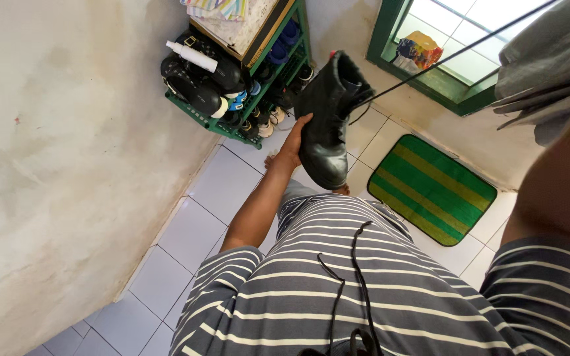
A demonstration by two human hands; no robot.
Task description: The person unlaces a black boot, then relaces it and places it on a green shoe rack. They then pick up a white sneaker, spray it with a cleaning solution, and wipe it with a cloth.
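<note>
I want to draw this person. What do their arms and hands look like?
Both arms are bare below short sleeves, grey with thin white stripes. The left sleeve ends above the elbow; the right sleeve matches. The left hand wears no glove, ring or watch. The right hand is out of view.

Your left hand [293, 140] grips the black boot [329, 118] above the tiled floor [192, 231]; its lace [456, 51] runs taut towards your raised right arm.

I see a short-sleeved shirt [364, 290] in dark grey with thin white horizontal stripes, covering the torso and both upper arms. Both forearms are bare below the sleeve hems. The left hand [293, 142] wears no glove, ring or watch that I can make out.
</note>
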